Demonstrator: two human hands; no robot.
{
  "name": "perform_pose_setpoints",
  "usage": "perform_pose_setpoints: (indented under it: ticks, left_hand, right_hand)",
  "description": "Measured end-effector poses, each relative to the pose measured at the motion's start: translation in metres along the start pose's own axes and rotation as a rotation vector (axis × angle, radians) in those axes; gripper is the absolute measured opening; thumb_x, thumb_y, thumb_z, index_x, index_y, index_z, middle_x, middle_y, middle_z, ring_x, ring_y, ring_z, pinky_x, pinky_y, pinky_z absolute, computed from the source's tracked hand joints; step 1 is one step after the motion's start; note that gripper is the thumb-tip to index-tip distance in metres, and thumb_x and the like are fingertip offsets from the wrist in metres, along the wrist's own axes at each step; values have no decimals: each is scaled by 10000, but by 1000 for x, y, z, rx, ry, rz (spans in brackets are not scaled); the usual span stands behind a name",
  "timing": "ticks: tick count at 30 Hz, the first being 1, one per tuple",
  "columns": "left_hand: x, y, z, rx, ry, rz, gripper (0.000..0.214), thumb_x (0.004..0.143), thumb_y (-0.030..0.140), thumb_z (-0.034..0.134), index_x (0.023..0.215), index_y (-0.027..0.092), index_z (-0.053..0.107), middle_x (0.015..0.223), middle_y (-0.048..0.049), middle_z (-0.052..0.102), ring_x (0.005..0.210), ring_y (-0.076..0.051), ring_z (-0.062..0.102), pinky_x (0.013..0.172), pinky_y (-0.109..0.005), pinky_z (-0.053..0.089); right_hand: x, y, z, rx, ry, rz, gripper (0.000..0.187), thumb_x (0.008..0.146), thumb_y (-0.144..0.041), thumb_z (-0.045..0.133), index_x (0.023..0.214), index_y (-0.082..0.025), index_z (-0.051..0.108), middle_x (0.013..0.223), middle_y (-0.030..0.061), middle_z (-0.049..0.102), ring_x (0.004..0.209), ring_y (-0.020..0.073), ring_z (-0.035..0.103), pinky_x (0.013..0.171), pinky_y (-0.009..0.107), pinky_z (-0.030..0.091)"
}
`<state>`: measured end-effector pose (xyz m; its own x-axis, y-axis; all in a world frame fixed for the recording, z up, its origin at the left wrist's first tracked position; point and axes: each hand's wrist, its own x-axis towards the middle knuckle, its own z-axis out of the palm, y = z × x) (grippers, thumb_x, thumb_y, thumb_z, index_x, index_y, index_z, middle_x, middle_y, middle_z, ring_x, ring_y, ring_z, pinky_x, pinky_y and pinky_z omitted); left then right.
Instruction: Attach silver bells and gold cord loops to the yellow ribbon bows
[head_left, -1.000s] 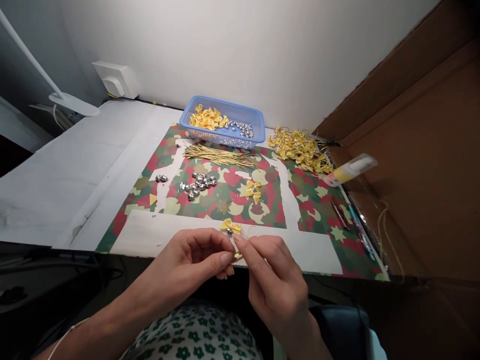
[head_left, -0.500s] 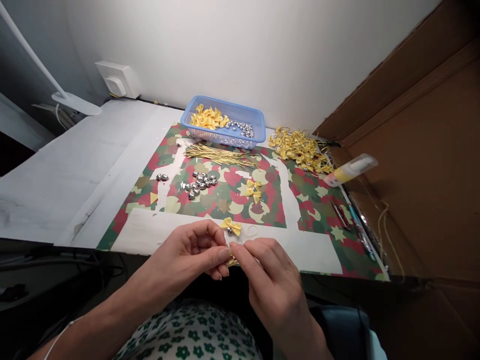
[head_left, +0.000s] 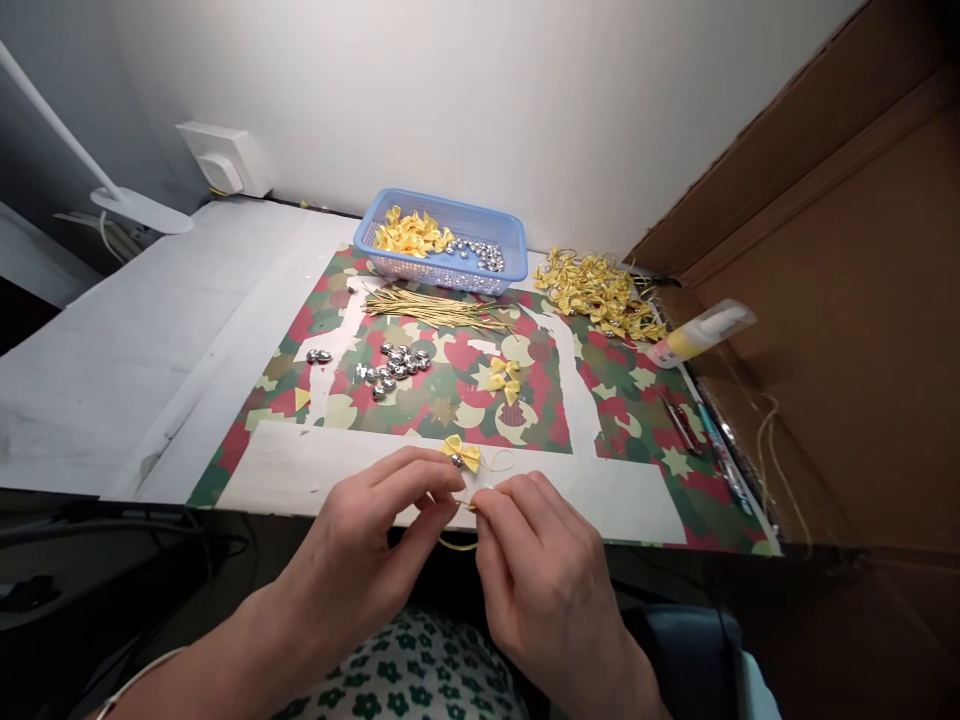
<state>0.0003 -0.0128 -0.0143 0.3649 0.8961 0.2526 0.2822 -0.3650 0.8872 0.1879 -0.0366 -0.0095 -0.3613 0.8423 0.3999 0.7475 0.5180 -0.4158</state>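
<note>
Between my two hands runs a thin yellow cord (head_left: 459, 547), its lower part hanging in a loop beneath the fingers. The thumb and fingers of my left hand (head_left: 375, 530) pinch it on one side. My right hand (head_left: 544, 560) is closed on the cord just across a small gap; its fingertips hide part of it. Right beyond the fingers, on the white paper strip (head_left: 600, 495), lies a yellow ribbon bow (head_left: 461, 451) with a silver bell (head_left: 457, 461) at its middle. A pale curl of thread (head_left: 501, 462) lies beside the bow.
A blue basket (head_left: 517, 262) holds bows and bells at the back. Before it lie cut yellow cords (head_left: 427, 308), silver bells (head_left: 397, 368) and several loose bows (head_left: 504, 378). At right are a heap of corded bows (head_left: 596, 290), a glue bottle (head_left: 697, 335), tweezers (head_left: 681, 422) and a cardboard wall (head_left: 840, 300).
My fingers have drawn slightly apart, so a short stretch of cord and its hanging loop now show. My left hand has turned, its forefinger rising over the thumb. The view has shifted slightly.
</note>
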Motion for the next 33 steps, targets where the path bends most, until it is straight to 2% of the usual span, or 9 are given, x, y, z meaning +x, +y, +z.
perform_pose_setpoints:
  ticks: [3,7,14,19,22,24,27,30,33]
  left_hand:
    - [0,-1,-1,83,27,116,258,955,-17,555,1061,196,655,1132,-72,696,1019,-159,715,890,-233,581]
    - [-1,-2,-6,154,-62,204,294,961,-25,548,1144,185,645,1218,-109,678,1068,-177,730,911,-232,598]
    - [-1,1,-5,153,-51,173,275,985,-7,521,1137,188,643,1233,-112,675,1094,-181,725,910,-231,594]
    - [2,0,-3,131,-126,121,269,997,-7,488,1081,192,649,1272,-115,645,1086,-178,719,885,-243,585]
    - [3,0,-4,84,-109,82,240,996,13,497,1010,199,649,1230,-95,657,1062,-184,728,874,-258,585]
    - [5,1,-6,31,-90,42,215,992,38,524,982,208,657,1190,-80,675,1043,-189,731,872,-267,587]
    - [6,4,-9,-44,-78,-42,206,990,71,550,948,221,685,1166,-71,692,1059,-202,719,867,-275,590]
    - [7,8,-11,-115,-84,-109,220,996,101,554,941,236,719,1171,-68,697,1088,-216,709,855,-282,603]
    - [6,10,-12,-146,-84,-132,214,987,113,572,932,235,739,1159,-71,709,1053,-218,721,817,-275,611]
  right_hand:
    - [0,-2,-1,-5,-35,36,206,968,-65,465,859,-144,620,790,69,575,732,200,506,645,344,385]
    - [0,-3,-3,-19,-53,43,209,971,-76,451,858,-151,609,798,61,570,736,200,497,646,344,357]
    - [-1,-3,-3,-50,-106,40,188,948,-76,451,853,-164,587,808,58,558,737,204,481,648,349,340]
    - [2,-2,-4,-13,-139,36,194,930,-78,446,807,-171,563,791,56,556,717,202,483,626,349,351]
    - [3,1,-7,94,-139,70,200,963,-96,434,868,-170,593,821,57,586,754,207,533,655,351,412]
    - [3,4,-10,222,-97,114,166,987,-138,469,1043,-167,622,937,74,638,845,216,593,714,353,478]
    - [-1,7,-9,451,-8,194,268,989,-217,563,1256,-217,592,1095,74,674,955,211,639,762,326,536]
    - [-4,6,-3,676,32,294,227,983,-219,605,1204,-260,634,1020,33,692,889,180,663,734,288,553]
    - [-3,3,3,755,87,351,146,986,-160,591,1065,-250,675,889,6,685,782,149,656,680,259,538]
